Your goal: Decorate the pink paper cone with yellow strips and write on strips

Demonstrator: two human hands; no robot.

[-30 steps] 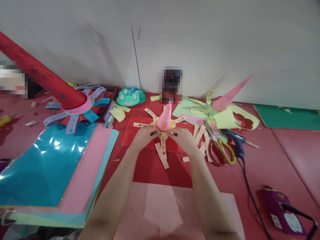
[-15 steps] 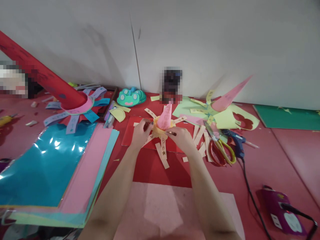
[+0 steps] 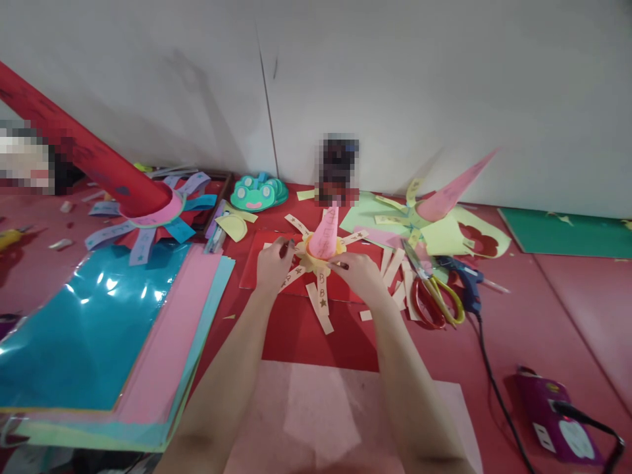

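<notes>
Leftward the left hand has moved since a second ago, away from the front, so attention seems to pass to the left side. Flat red card lies underneath. On it, between both hands, stands a pink paper cone with handwriting. Around its base is a yellow scalloped paper ring; the right hand pinches its near right edge. One cream, marked paper strip is now uncovered. Left fingers are curled; whether they pinch something, I cannot tell.
</notes>
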